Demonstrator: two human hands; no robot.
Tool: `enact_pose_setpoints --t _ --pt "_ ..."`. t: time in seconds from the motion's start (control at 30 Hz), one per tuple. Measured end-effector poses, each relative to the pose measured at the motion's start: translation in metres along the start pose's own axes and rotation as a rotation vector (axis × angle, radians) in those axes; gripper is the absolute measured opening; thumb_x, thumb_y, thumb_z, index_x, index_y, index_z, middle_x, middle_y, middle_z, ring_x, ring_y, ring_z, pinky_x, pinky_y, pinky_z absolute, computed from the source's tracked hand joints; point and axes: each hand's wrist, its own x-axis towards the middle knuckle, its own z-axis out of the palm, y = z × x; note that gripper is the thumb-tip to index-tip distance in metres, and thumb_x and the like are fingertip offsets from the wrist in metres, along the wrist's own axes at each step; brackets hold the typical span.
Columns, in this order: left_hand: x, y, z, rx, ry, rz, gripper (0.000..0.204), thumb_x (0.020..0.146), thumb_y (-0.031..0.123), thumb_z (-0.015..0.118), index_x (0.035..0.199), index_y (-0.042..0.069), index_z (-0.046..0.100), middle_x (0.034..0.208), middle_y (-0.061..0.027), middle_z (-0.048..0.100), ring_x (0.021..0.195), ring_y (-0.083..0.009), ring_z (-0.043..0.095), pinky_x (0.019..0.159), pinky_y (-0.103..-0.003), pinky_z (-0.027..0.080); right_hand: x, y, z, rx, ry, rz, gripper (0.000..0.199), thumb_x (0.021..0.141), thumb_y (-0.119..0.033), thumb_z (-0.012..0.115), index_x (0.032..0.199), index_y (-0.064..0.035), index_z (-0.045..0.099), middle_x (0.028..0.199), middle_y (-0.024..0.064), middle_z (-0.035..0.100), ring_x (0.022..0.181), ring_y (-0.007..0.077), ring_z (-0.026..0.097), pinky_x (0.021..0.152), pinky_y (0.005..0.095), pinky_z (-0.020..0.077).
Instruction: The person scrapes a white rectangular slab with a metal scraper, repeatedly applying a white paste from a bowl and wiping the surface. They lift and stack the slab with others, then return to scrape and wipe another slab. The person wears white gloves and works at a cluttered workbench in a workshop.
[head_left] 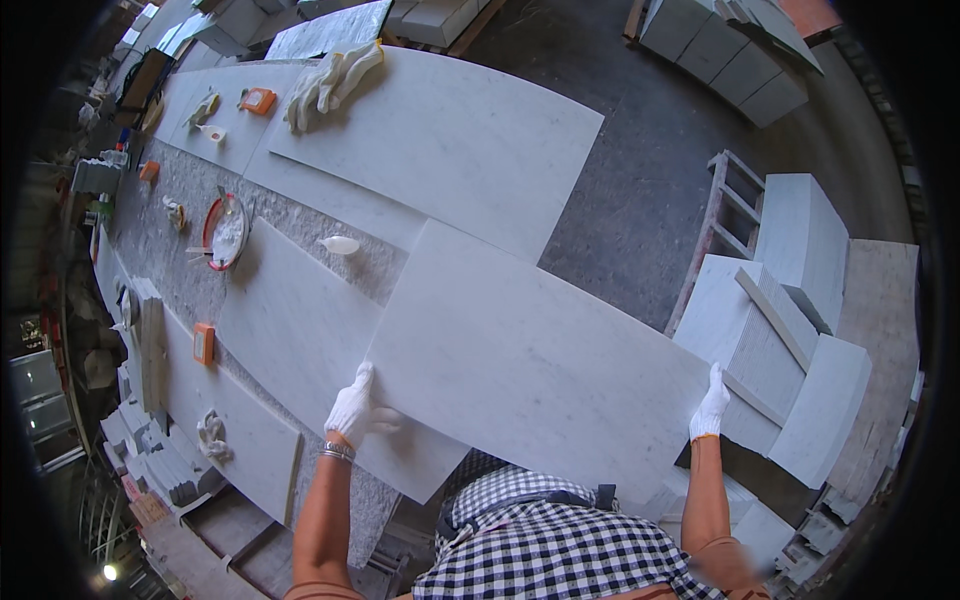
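Observation:
A large rectangular slab of white, faintly veined stone (540,350) spans the space in front of my body, held between both gloved hands. My left hand (352,408), in a white glove, grips its left edge, thumb up along the side. At the opposite edge my right hand (709,404) is closed on the slab, its fingers partly hidden beneath. Its left part overlaps another white slab (290,290) lying on the worktable, and its far corner reaches a further slab (450,130). Whether it rests on them, I cannot tell.
A white glove pair (335,85) lies on the far slab. On the dusty worktable (185,240) are a red-rimmed bowl of white paste (228,235), a small white bottle (340,245) and an orange block (204,343). Stacked stone slabs (745,330) stand right, beside a metal rack (735,205).

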Motion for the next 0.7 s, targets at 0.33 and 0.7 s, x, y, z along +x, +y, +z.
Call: enact_pose_setpoints --t 0.33,0.7 --pt "0.003 0.012 -0.011 0.14 -0.059 -0.043 0.098 0.098 0.073 0.049 0.133 -0.018 0.045 0.097 -0.0348 0.068 0.082 -0.0454 0.074 0.074 -0.06 0.062 -0.004 0.0 0.003 -0.031 0.033 -0.008 0.058 0.101 -0.034 0.069 0.142 0.0062 0.059 0.146 0.0106 0.06 0.138 0.0199 0.051 0.118 0.0336 0.0334" --pt "0.005 0.004 -0.011 0.087 -0.058 0.024 0.094 0.101 0.074 0.042 0.128 -0.016 0.05 0.097 -0.0304 0.07 0.08 -0.0418 0.075 0.072 -0.055 0.064 -0.006 0.001 0.005 0.037 0.002 0.004 0.058 0.101 -0.035 0.069 0.138 0.0082 0.061 0.14 0.0089 0.062 0.129 0.0171 0.055 0.111 0.0319 0.0393"
